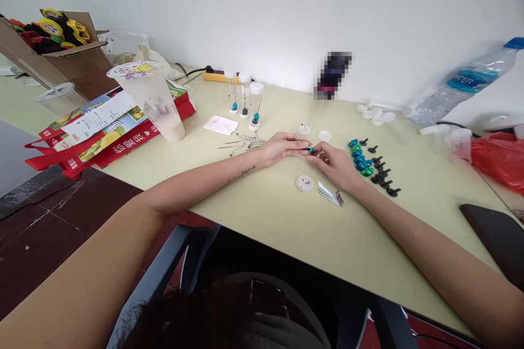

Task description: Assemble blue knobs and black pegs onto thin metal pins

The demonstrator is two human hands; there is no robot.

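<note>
Both hands meet over the middle of the table. My left hand (283, 148) pinches a small blue and black part (311, 151) from the left, with a thin rod slanting up by its fingers. From the right, the fingertips of my right hand (332, 162) close on the same part. Just below lie a round white lid (304, 183) with small dark bits on it and a row of thin metal rods (329, 194). Blue and green pieces (362, 161) and black pieces (381, 174) lie right of my right hand. Loose thin pins (248, 142) are beside my left wrist.
Three clear tubes (256, 104) with white caps stand at the back. On the left are a plastic cup (153, 101), a red bag (123, 144) and a cardboard box (77, 68). A phone (493, 237), water bottle (470, 80) and red plastic bag (499, 162) are right.
</note>
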